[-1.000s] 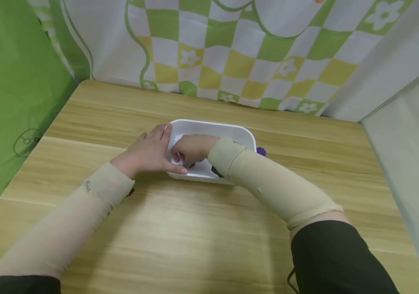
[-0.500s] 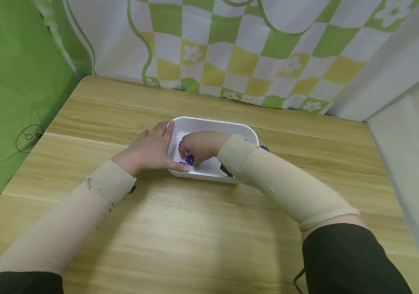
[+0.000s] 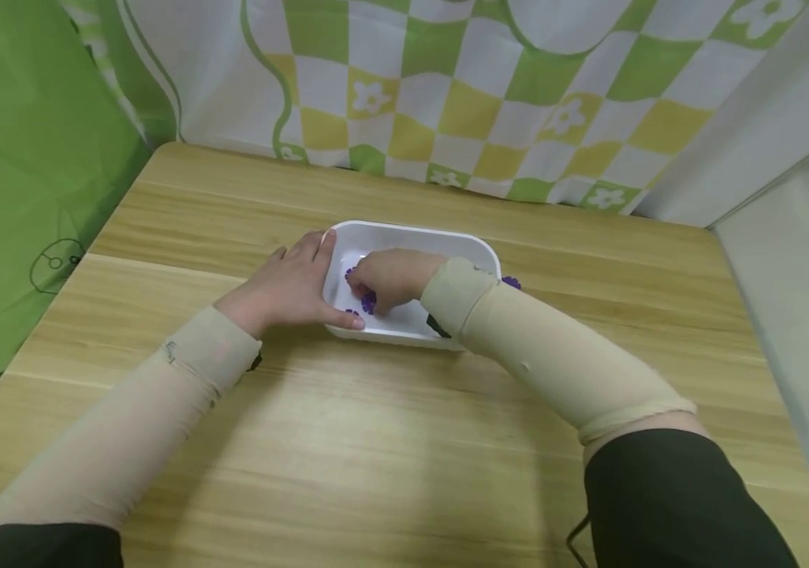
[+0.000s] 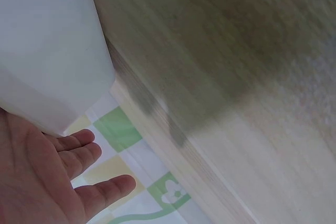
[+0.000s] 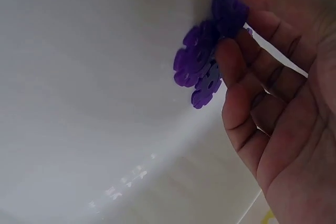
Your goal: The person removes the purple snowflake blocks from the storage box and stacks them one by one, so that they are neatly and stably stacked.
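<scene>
**Inside the white tub (image 3: 415, 229): right hand (image 3: 397, 278) at a purple disc (image 5: 230, 11)**

At far left, the left hand (image 3: 289, 282) is spread over the tub's left end, fingers extended, thumb across the near rim; it holds no disc. Between it and the right hand's fingertips, loose discs (image 5: 193, 56) lie in the tub. The right hand is narrowed, with thumb and curled fingers around the purple disc; grip pressure cannot be determined.

Handling (estimated): the disc should be light, thin and stiff, slightly slippery, and not readily broken. Take hold at opposite points of the notched edge, using thumb and fingertip.

Clearances: the near rim passes just below the right hand, the far rim beyond its knuckles; the right forearm crosses the tub's right end. Room opens above the right hand. To its right, outside the tub, a purple piece (image 3: 511, 282) shows beside the forearm.
</scene>
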`<state>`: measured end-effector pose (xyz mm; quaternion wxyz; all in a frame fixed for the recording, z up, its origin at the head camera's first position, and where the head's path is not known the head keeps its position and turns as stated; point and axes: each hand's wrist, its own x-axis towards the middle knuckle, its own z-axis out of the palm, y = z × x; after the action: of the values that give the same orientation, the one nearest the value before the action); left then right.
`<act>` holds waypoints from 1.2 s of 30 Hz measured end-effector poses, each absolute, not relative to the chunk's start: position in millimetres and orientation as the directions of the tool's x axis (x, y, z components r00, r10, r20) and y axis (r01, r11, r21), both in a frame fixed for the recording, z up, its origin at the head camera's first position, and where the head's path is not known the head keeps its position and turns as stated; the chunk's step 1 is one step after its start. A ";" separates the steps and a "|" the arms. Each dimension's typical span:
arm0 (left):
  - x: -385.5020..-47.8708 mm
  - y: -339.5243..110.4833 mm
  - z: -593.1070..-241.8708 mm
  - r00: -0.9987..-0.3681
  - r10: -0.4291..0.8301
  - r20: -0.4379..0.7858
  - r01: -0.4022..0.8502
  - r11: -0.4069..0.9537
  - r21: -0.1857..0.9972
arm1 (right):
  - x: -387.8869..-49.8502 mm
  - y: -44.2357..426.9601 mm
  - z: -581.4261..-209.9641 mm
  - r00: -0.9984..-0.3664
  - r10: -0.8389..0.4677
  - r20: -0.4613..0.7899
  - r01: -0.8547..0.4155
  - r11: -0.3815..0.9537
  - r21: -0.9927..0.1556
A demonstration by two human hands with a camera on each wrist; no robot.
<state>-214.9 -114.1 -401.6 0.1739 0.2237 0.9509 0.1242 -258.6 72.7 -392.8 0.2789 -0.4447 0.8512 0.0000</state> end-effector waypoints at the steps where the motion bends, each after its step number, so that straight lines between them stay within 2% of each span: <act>1: -214.7 -114.3 -401.2 -0.839 0.468 -0.276 0.380 0.869 0.317 | -258.7 72.6 -392.6 -0.446 -0.761 -0.472 -0.758 0.601 -0.253; 7: -215.2 -115.3 -401.1 -0.840 0.473 -0.266 0.382 0.864 0.328 | -258.0 69.8 -395.9 -0.406 -0.798 -0.445 -0.793 0.550 -0.264; 13: -217.1 -115.3 -403.3 -0.834 0.482 -0.268 0.393 0.860 0.326 | -253.2 62.8 -396.1 -0.337 -0.854 -0.396 -0.854 0.454 -0.254; 23: -216.5 -114.5 -402.9 -0.836 0.479 -0.267 0.392 0.863 0.318 | -255.7 65.1 -399.7 -0.320 -0.880 -0.352 -0.797 0.451 -0.403; 27: -216.8 -113.6 -402.9 -0.836 0.480 -0.266 0.397 0.864 0.311 | -259.5 73.5 -398.7 -0.357 -0.869 -0.344 -0.742 0.487 -0.461; 36: -215.7 -113.2 -402.2 -0.844 0.471 -0.258 0.389 0.867 0.310 | -264.8 100.9 -386.5 -0.528 -0.774 -0.350 -0.537 0.623 -0.569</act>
<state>-215.7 -113.2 -402.2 0.1647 0.2257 0.9522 0.1237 -264.8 100.9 -386.5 0.2960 -0.3853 0.8508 -0.2001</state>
